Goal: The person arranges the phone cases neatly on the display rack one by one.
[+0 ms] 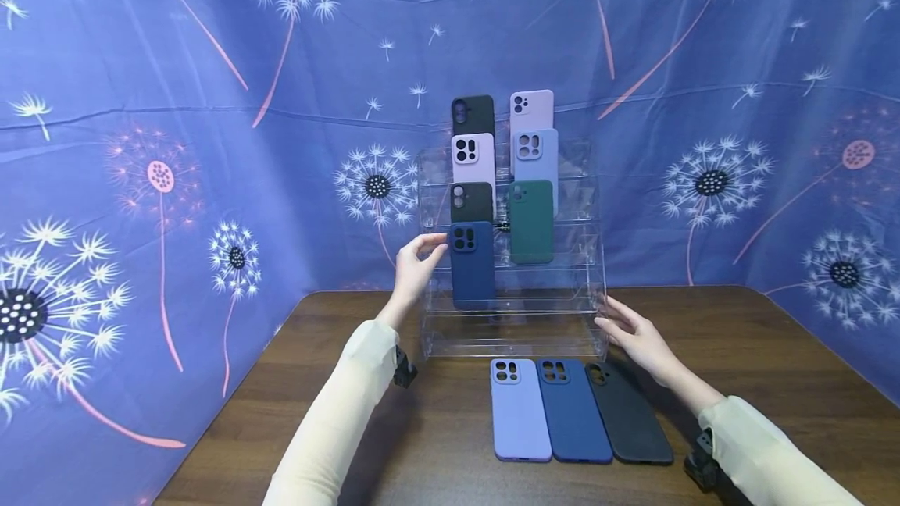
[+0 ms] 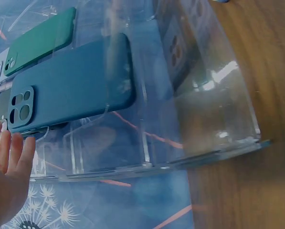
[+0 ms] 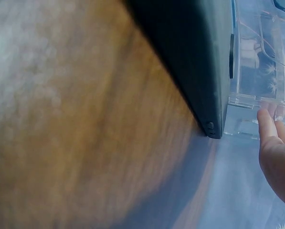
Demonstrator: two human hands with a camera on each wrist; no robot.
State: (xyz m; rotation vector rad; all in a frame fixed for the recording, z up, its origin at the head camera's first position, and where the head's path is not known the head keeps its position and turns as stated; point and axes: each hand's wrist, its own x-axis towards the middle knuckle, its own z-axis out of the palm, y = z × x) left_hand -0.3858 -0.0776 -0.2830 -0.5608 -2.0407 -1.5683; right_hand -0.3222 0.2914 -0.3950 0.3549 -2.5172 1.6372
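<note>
A clear tiered display rack [image 1: 541, 326] holds phone cases in two columns. Lowest in the left column leans a dark blue phone case [image 1: 473, 272], with my left hand [image 1: 415, 265] close beside its upper left edge. In the left wrist view, that hand's fingers [image 2: 23, 155] are extended near the camera end of the blue case [image 2: 75, 81]; contact is unclear. My right hand [image 1: 641, 342] is at the rack's lower right side, its thumb and fingertips touching the clear edge. The right wrist view shows the thumb [image 3: 265, 125] against the plastic.
On the wooden table [image 1: 337, 428] before the rack lie a lavender case [image 1: 522, 420], a second blue case [image 1: 576, 420] and a black case [image 1: 629, 416]. A green case [image 1: 531, 225] stands in the right column. Patterned blue cloth [image 1: 281, 162] hangs behind.
</note>
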